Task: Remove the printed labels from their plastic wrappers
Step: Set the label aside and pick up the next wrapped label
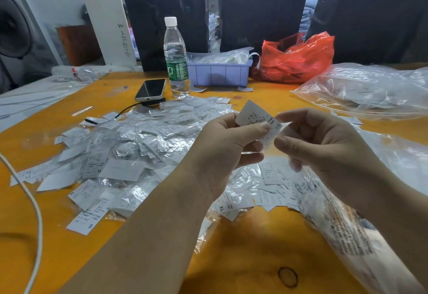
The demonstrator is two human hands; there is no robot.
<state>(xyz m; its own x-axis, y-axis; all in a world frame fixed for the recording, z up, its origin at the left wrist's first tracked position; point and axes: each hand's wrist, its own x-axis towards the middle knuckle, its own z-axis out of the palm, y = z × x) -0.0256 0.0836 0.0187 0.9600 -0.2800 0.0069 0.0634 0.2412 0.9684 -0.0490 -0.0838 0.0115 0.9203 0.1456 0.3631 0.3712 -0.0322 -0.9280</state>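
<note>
A white printed label (253, 114) marked XS is held up above the orange table (243, 247). My left hand (228, 145) pinches the label between thumb and fingers. My right hand (322, 145) pinches the clear plastic wrapper (281, 129) at the label's lower right end. A big heap of wrapped and loose labels (129, 150) covers the table beneath and to the left of my hands.
A water bottle (175, 57), a phone (151, 89), a purple bin (220, 73) of labels and a red bag (298, 58) stand at the back. Large clear plastic bags (370, 90) lie on the right. A white cable (34, 212) crosses the left edge.
</note>
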